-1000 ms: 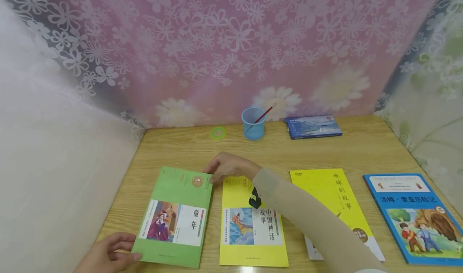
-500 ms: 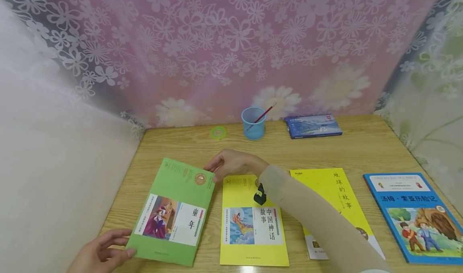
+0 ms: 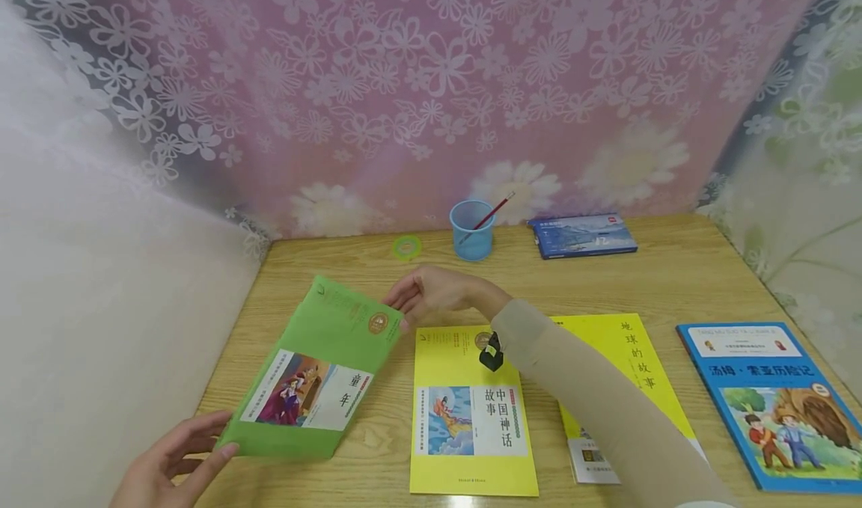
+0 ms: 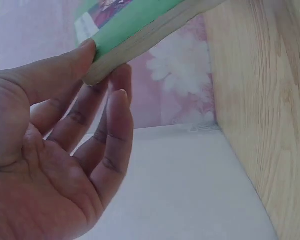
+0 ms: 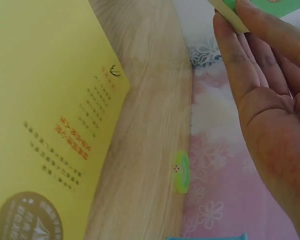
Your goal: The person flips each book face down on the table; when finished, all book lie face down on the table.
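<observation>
A green book [image 3: 310, 373] is held off the table at a slant between both hands. My left hand [image 3: 178, 456] pinches its lower left corner; in the left wrist view the thumb lies on the cover and fingers [image 4: 121, 80] support the underside. My right hand [image 3: 438, 295] pinches the upper right corner, with thumb on top and fingers [image 5: 235, 55] beneath. Just right of it, a yellow book [image 3: 471, 418] with a picture of a flying figure lies flat on the table under the right wrist.
Farther right lie another yellow book [image 3: 606, 351], partly behind the right forearm, and a blue book [image 3: 774, 411]. Along the back stand a green tape roll [image 3: 407, 247], a blue cup [image 3: 473, 242] with a red pencil [image 3: 494, 214], and a blue box [image 3: 584, 236]. A wall borders the left.
The green book has risen off the table, turned clockwise and tilted. The left hand has moved left and up with its corner; the right hand has moved slightly up and right.
</observation>
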A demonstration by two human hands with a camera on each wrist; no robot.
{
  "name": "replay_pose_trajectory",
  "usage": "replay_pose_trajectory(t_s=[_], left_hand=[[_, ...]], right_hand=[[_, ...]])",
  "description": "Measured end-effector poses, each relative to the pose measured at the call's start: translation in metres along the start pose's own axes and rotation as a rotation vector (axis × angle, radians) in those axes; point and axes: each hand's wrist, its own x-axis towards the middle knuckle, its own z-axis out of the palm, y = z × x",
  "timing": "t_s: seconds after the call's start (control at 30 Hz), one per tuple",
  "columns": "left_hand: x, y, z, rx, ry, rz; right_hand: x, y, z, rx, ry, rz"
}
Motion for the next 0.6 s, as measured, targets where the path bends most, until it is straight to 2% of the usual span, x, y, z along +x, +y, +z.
replay_pose_trajectory(t_s=[0.17,0.27,0.37,0.5,0.6], left_hand=[[-0.004,0.009,0.001,0.003,0.083,0.085],[-0.006,0.014,0.0,0.014,0.107,0.123],[-0.007,0.017,0.001,0.017,0.128,0.192],[-0.006,0.016,0.001,0.024,0.143,0.331],[-0.003,0.012,0.0,0.043,0.156,0.478]], right_hand=[[-0.004,-0.006,-0.003,-0.007,-0.015,-0.041],[-0.005,-0.008,-0.004,-0.034,-0.015,-0.057],[-0.007,-0.01,-0.004,-0.07,-0.016,-0.072],[-0.007,-0.01,-0.006,-0.112,-0.02,-0.087],[-0.007,-0.01,-0.006,-0.153,-0.008,-0.094]])
